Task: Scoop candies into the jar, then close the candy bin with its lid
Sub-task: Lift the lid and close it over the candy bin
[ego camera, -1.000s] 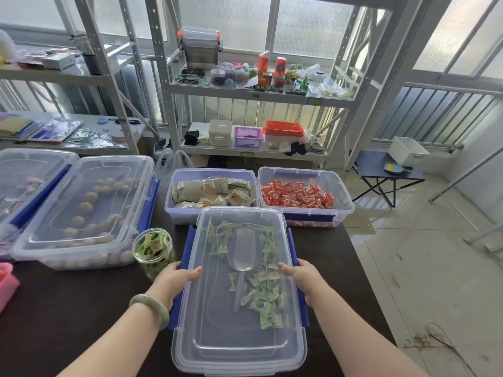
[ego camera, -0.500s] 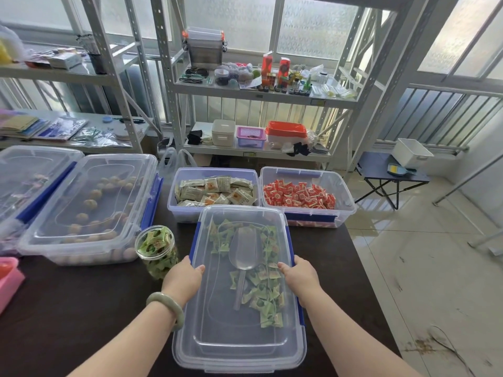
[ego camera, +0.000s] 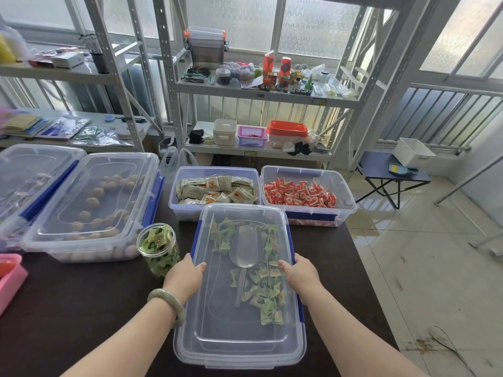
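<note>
A clear candy bin sits in front of me with its clear lid (ego camera: 217,330) lying on top. Through the lid I see green wrapped candies (ego camera: 268,297) and a clear scoop (ego camera: 245,248). My left hand (ego camera: 185,277) presses on the lid's left edge over a blue side latch (ego camera: 195,240). On the right edge my right hand (ego camera: 300,274) does the same. Just left of the bin stands a glass jar (ego camera: 158,247), open on top and full of green candies.
Two open bins lie behind, one with beige packets (ego camera: 215,189), one with red candies (ego camera: 299,197). A lidded bin of round brown sweets (ego camera: 89,202) sits left, a pink box (ego camera: 11,278) at the far left edge. Metal shelves stand beyond the dark table (ego camera: 81,308).
The blue side latches have swung in against the bin under both hands. The hands stay on the lid's two long edges.
</note>
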A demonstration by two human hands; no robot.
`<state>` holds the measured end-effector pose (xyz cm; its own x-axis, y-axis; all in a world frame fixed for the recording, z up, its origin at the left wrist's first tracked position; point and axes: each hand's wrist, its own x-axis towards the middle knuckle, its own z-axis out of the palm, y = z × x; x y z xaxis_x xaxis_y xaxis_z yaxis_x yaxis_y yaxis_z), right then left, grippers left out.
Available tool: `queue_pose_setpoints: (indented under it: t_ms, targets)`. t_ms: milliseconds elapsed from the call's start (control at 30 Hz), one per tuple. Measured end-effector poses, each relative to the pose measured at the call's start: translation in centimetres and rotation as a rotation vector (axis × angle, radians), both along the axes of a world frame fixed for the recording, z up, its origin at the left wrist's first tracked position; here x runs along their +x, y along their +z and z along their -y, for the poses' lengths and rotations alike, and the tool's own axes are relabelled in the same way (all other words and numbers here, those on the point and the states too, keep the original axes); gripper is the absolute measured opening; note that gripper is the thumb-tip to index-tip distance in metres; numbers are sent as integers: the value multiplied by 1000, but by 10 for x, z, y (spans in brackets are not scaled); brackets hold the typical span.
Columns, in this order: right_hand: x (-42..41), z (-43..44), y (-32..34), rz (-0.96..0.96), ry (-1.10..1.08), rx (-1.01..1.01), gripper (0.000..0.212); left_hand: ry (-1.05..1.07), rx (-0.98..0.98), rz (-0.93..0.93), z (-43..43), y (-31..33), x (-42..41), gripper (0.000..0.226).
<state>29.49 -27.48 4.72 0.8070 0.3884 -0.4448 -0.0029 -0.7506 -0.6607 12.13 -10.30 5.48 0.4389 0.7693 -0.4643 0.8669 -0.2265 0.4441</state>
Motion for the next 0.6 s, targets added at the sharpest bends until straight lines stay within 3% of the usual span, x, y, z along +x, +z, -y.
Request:
queue_pose_setpoints:
  t_ms: [200,400,600]
  targets:
    - [-4,6,2,-36,17,25,66,-14,-43,71,2,-3,-10,66]
    - [-14,16,6,0,91,-13,53,-88,-10,102,3,-4,-27,66]
    - [-22,24,14,49,133,-168,48,-139,18,174,3,-2,-44,64]
